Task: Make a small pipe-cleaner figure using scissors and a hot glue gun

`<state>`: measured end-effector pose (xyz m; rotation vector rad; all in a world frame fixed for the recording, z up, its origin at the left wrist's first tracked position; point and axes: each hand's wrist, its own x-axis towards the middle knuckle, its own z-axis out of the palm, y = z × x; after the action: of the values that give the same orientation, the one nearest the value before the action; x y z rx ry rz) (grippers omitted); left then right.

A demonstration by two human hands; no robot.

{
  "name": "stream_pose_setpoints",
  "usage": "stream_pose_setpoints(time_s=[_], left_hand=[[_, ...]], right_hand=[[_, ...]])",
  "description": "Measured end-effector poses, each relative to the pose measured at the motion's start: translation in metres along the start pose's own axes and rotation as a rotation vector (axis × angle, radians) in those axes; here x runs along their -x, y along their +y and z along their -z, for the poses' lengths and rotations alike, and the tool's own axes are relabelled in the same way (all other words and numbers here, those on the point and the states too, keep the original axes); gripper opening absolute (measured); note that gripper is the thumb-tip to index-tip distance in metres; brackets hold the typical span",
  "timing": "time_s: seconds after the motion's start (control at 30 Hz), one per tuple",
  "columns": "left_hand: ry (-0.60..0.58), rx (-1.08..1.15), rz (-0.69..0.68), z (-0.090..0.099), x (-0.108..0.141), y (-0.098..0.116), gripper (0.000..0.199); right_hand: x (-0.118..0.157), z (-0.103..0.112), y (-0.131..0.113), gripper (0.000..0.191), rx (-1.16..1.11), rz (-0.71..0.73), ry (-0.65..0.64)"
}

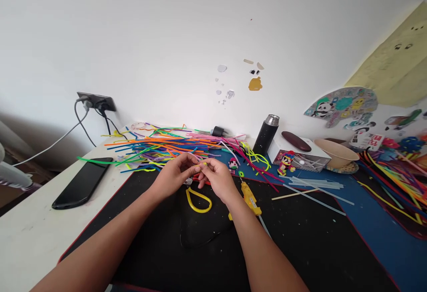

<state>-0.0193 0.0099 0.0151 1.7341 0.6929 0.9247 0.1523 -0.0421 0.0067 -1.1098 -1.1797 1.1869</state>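
My left hand (175, 175) and my right hand (217, 177) meet above the far part of the black mat (160, 247). Thumbs and fingertips are pinched together, and whatever they hold is too small or hidden to name. Just below them lies a yellow pipe-cleaner loop (201, 211), its narrow end pointing up toward my fingers. Bits of red and white show behind my hands, partly covered. Beside my right wrist rests a yellow hot glue gun (251, 199), partly hidden by my forearm. A small yellow-green ring (241, 174) is by its nozzle.
Loose pipe cleaners (160, 143) spread along the wall. A black thermos (266, 136), a figurine (286, 164), a tissue box (315, 160) and clear glue sticks (316, 184) stand or lie to the right. At left are a phone (83, 183) and a wall socket (96, 100) with cables.
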Motion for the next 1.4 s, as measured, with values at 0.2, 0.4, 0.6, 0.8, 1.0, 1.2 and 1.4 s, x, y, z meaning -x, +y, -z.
stream_pose_setpoints(time_s=[0.2, 0.4, 0.6, 0.8, 1.0, 1.2, 1.4], left_hand=[[-0.049, 0.072, 0.069, 0.0, -0.002, -0.01, 0.032], [-0.202, 0.253, 0.151, 0.008, -0.005, -0.009, 0.034], [-0.198, 0.233, 0.187, 0.007, -0.003, -0.009, 0.037], [-0.11, 0.149, 0.126, 0.004, -0.002, -0.011, 0.038], [-0.078, 0.212, 0.099, 0.005, -0.003, -0.01, 0.04], [-0.041, 0.166, 0.097, 0.0, -0.002, -0.014, 0.038], [-0.01, 0.175, 0.082, 0.002, -0.004, -0.013, 0.041]], right_hand=[[0.0, -0.001, 0.002, 0.021, 0.135, 0.011, 0.021], [0.002, -0.003, 0.001, 0.022, 0.124, 0.025, -0.004], [0.004, -0.004, 0.0, 0.016, 0.154, 0.001, -0.021], [0.002, -0.003, 0.003, 0.026, 0.096, 0.007, -0.021], [0.001, -0.001, -0.002, 0.041, 0.043, 0.009, -0.004], [-0.001, 0.001, 0.001, 0.04, 0.085, 0.015, 0.051], [-0.006, -0.009, 0.005, 0.044, 0.079, 0.009, 0.099]])
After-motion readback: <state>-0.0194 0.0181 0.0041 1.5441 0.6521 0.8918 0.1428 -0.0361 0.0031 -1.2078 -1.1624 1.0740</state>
